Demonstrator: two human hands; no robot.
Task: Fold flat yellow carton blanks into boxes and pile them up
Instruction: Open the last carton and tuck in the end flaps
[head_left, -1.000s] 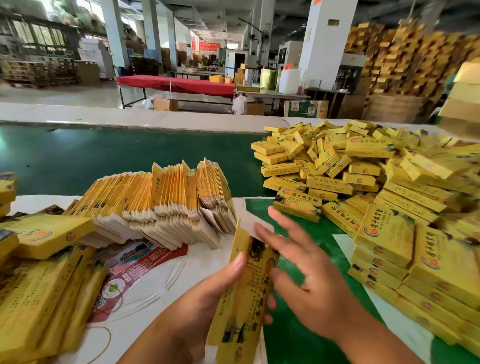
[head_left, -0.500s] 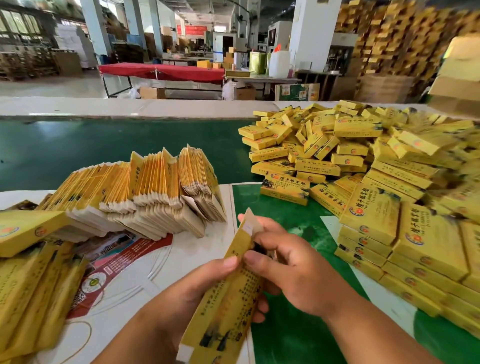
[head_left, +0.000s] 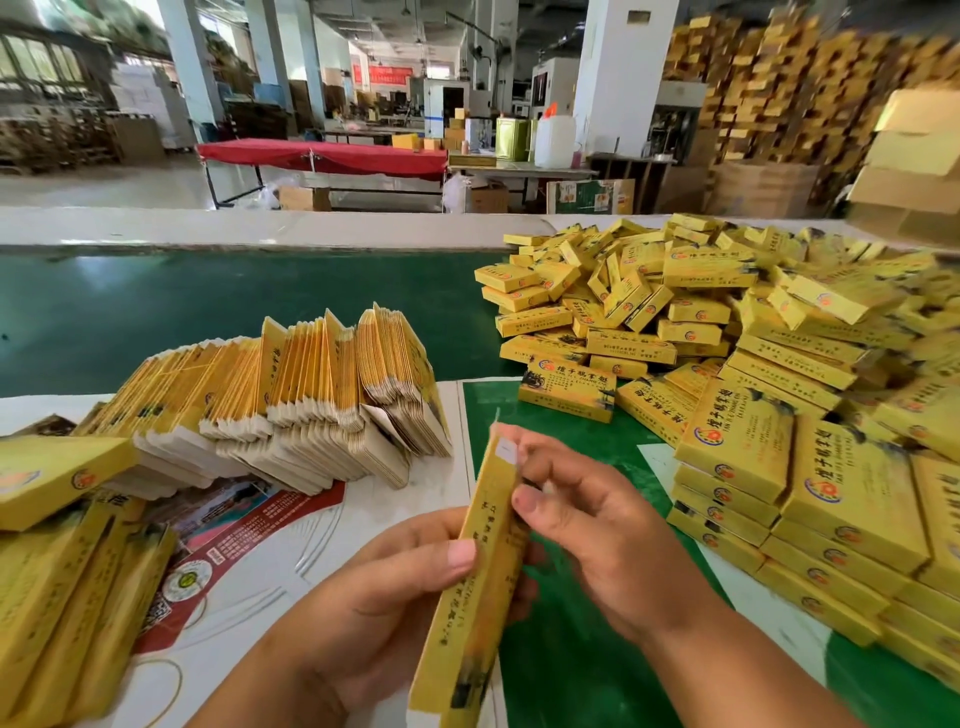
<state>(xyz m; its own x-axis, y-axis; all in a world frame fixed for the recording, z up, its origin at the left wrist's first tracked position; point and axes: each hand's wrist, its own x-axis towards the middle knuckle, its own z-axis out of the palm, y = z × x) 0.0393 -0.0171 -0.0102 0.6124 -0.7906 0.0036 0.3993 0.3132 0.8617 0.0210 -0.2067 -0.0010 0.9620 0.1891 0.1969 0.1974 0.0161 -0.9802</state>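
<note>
One yellow carton blank (head_left: 480, 561), already opened into a narrow sleeve, was held on edge above the table, just in front of the worker and between the two stocks of cartons. It was gripped low down by the left hand (head_left: 363, 597), whose thumb lay across the near face while the other fingers were curled behind the sleeve. Its upper end was pinched by the right hand (head_left: 587, 535), the thumb and fingers closed round the top, where a small white flap (head_left: 506, 449) showed.

The step in hand was judged to be the closing of the top end: the sleeve was squared but the flap was not yet tucked. The next move would call for the flap to be folded over and pressed into the mouth while the body was kept from collapsing by the left hand.

The row of flat blanks (head_left: 291, 400) was stood on edge to the left, well apart from the heap of finished boxes (head_left: 727, 332) on the green table top (head_left: 156, 312) to the right, where the finished box would belong.
</note>
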